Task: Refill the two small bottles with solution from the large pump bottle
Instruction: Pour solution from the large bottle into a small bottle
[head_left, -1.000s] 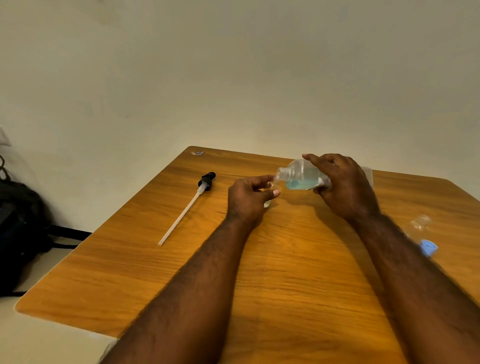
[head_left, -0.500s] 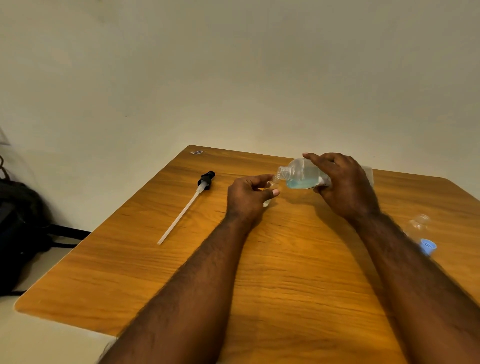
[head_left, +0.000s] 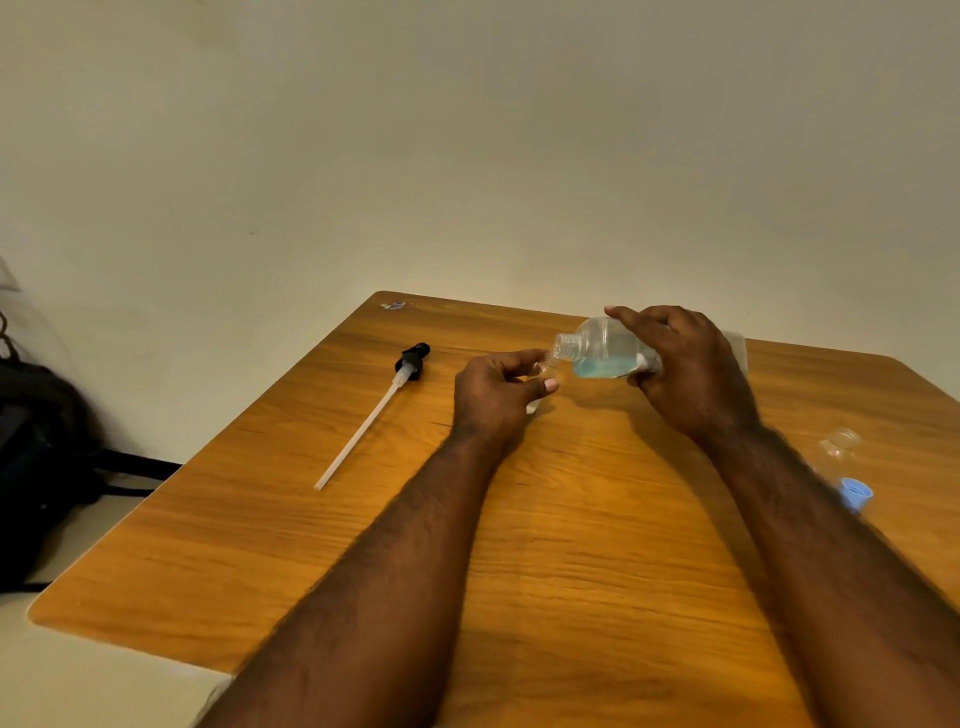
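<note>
Head view, barely changed in the last second: our right hand (head_left: 685, 364) still grips the tilted large pump bottle (head_left: 592, 343), mouth at 9 o'clock meeting the small bottle (head_left: 547, 362) pinched in our left hand (head_left: 493, 397); blue solution (head_left: 602, 368) sits short of the neck, so we judge more tilt needed

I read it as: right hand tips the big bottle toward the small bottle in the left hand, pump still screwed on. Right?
No. The head view shows the pump off, lying on the table left of the left hand. The rest holds: the right hand tips the big bottle toward the small bottle.
</note>
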